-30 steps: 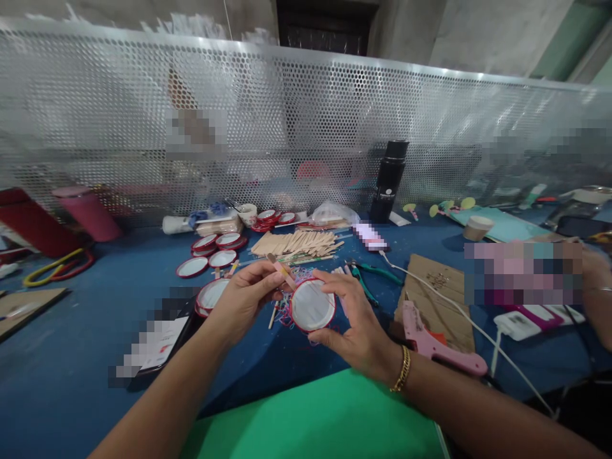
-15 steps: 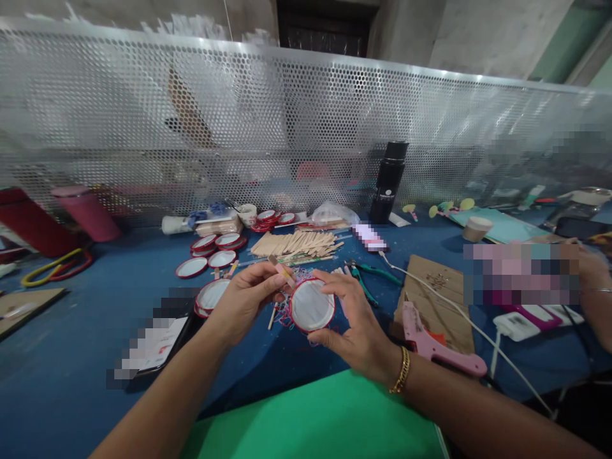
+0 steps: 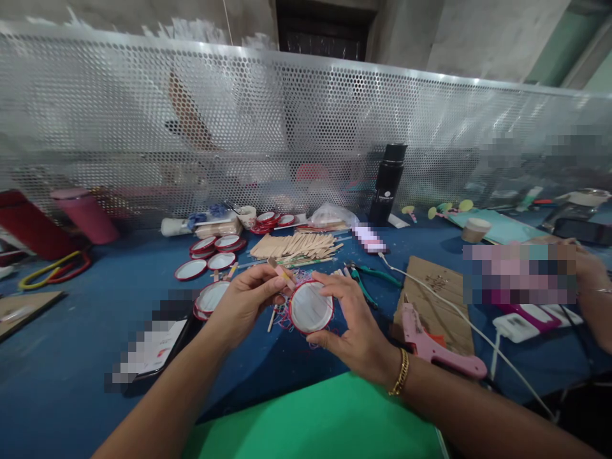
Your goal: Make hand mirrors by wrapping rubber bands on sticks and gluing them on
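My left hand (image 3: pixel 243 305) pinches a short flat wooden stick (image 3: pixel 283 275), pinkish-yellow at its lower end, beside the left edge of a round white disc with a red rim (image 3: pixel 312 308). My right hand (image 3: pixel 358 325) grips that disc by its edge, thumb below and fingers above, its white face turned up toward me. Whether stick and disc touch, I cannot tell. Under both hands lies a tangle of coloured thread (image 3: pixel 287 313). Left of my left hand, similar red-rimmed discs (image 3: pixel 213 297) are stacked, partly covered by that hand.
Behind the hands lie a pile of wooden sticks (image 3: pixel 299 245), more red-rimmed discs (image 3: pixel 191 269) and green-handled pliers (image 3: pixel 366 284). A pink glue gun (image 3: pixel 442 354) rests on cardboard (image 3: pixel 433 306), crossed by a white cable. A black bottle (image 3: pixel 387 185) stands behind. Another person's hand (image 3: pixel 590 271) is at right.
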Demonstrator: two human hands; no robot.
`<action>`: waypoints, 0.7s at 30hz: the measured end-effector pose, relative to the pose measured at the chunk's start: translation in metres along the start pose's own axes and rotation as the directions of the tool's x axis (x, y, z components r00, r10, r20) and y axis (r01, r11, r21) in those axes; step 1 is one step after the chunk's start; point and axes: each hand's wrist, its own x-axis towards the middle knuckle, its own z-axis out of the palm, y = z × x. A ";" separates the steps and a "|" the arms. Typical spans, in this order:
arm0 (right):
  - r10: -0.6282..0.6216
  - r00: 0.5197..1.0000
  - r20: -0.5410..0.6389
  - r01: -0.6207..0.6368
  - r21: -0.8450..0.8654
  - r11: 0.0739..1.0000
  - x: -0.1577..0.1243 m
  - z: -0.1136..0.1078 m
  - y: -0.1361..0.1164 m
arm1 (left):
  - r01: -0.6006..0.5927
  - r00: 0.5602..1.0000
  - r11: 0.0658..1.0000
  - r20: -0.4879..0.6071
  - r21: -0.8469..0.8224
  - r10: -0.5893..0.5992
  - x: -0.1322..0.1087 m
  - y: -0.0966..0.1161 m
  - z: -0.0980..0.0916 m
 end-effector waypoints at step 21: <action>0.048 0.998 0.030 -0.047 -0.035 0.998 0.002 0.000 -0.002 | 0.021 0.999 0.999 -0.037 0.030 -0.020 -0.001 -0.001 0.001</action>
